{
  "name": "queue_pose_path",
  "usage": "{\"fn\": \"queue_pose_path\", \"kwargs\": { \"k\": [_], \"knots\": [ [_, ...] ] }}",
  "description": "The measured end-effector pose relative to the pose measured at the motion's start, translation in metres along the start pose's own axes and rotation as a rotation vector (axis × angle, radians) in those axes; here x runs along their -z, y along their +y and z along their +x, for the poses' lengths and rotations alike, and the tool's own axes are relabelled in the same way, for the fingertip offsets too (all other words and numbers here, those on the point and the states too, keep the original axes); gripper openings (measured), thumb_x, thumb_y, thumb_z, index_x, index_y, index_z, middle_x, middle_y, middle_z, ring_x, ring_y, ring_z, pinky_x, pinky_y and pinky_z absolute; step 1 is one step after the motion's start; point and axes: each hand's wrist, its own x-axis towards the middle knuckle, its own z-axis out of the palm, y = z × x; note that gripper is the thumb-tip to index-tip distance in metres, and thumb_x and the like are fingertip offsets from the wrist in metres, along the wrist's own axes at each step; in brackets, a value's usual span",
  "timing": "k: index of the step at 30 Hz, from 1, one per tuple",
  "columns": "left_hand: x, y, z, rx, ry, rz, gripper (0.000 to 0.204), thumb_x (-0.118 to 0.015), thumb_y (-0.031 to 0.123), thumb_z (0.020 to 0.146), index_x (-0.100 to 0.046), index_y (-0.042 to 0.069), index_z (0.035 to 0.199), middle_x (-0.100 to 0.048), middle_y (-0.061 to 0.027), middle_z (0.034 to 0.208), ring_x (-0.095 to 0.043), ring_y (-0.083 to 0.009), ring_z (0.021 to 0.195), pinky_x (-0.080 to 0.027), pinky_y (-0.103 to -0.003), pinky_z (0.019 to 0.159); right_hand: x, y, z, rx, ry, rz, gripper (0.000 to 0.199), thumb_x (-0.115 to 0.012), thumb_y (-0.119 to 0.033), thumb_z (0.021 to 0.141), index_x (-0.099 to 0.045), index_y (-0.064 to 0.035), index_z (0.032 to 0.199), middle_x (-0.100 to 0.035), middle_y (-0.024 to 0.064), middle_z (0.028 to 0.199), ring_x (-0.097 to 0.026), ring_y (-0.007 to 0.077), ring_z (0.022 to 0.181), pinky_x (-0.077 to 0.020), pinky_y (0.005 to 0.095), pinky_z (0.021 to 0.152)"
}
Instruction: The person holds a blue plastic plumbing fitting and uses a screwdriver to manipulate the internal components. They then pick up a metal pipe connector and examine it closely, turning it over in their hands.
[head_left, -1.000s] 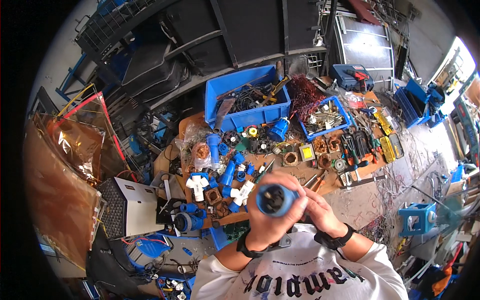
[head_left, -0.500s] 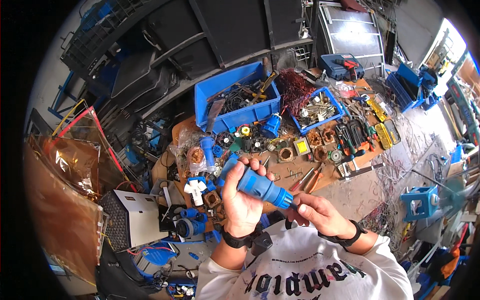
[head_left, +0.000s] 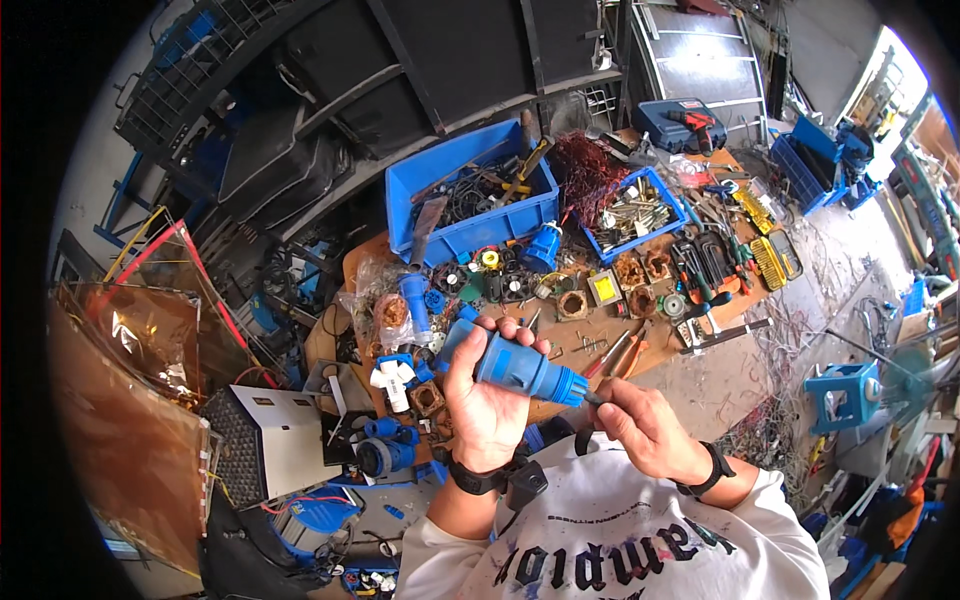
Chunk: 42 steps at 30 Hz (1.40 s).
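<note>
Holds blue connector point(head_left: 525, 372) in L hand point(head_left: 488, 415), w/ fingers wrapped firmly round its body and thumb near the wide end. W/ R hand point(head_left: 645, 430), pinches narrowly a thin dark piece point(head_left: 593, 399) at the ribbed narrow end; cannot tell if cable or not. Carries connector in front of white shirt point(head_left: 620, 535), tilted, wide end to upper L, narrow end to lower R, over near side of bench point(head_left: 660, 347) as seen in head view. Cannot tell exact ht.

Hides w/ L hand and connector some of bench top behind. Has little free space there: to L, just beside, sees white tee fitting point(head_left: 393, 383), and nearer to body, blue round fittings point(head_left: 385, 452). A bit farther, sees blue tube part point(head_left: 415, 305), standing nr plastic bag. Beyond connector, meets yellow-faced square piece point(head_left: 604, 287) and orange-handled pliers point(head_left: 628, 355), the latter lying nr R hand but apart from it.

At back of bench, sees big blue bin point(head_left: 490, 226) full of tools & cables, then red wire tangle point(head_left: 590, 175), then small blue tray point(head_left: 645, 243) w/ metal bits. At far R, sees red drill point(head_left: 698, 125) by blue case point(head_left: 660, 127), and closer, yellow bit set point(head_left: 768, 268).
</note>
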Motion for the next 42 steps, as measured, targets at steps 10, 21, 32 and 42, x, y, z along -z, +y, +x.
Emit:
{"fn": "queue_pose_path", "kwargs": {
  "k": [10,21,32,42],
  "knots": [
    [0.050,0.017,-0.018,0.135,-0.059,0.381,0.055,-0.075,0.022,0.084,-0.051,0.005,0.130,-0.057,-0.0087,0.124,-0.059,-0.0221,0.110,-0.054,-0.041,0.082,0.023,0.012,0.008,-0.098,0.067,0.062,0.034,-0.046,-0.027,0.102,-0.049,-0.0021,0.079,-0.049,0.0065,0.059,-0.048,0.0182,0.054,-0.0393,0.0337,0.052],
    [0.099,-0.001,-0.022,0.696,-0.156,0.713,0.071,-0.076,0.028,0.082,-0.045,-0.004,0.137,-0.061,-0.0124,0.114,-0.065,-0.0220,0.097,-0.056,-0.038,0.083,0.020,0.082,0.026,-0.295,-0.013,0.310,0.033,-0.047,-0.027,0.105,-0.052,-0.0020,0.084,-0.049,0.0012,0.065,-0.046,0.0110,0.060,-0.0399,0.0295,0.056],
    [0.202,-0.050,-0.030,0.508,0.465,0.427,0.047,-0.067,0.010,0.088,-0.049,0.004,0.131,-0.061,-0.0142,0.122,-0.061,-0.0217,0.099,-0.052,-0.042,0.088,0.030,0.254,-0.010,-0.856,0.051,0.671,0.022,-0.051,-0.023,0.101,-0.055,-0.0053,0.088,-0.048,-0.0023,0.065,-0.047,0.0079,0.054,-0.0377,0.0231,0.047],
    [0.180,-0.088,-0.012,0.531,0.496,0.634,0.046,-0.071,0.011,0.083,-0.050,0.002,0.123,-0.060,-0.0126,0.113,-0.062,-0.0280,0.100,-0.052,-0.047,0.091,0.057,0.360,-0.010,-1.049,0.292,0.666,0.019,-0.057,-0.021,0.096,-0.056,-0.0062,0.107,-0.060,0.0022,0.082,-0.059,0.0123,0.066,-0.0498,0.0265,0.059]
  ]
}}
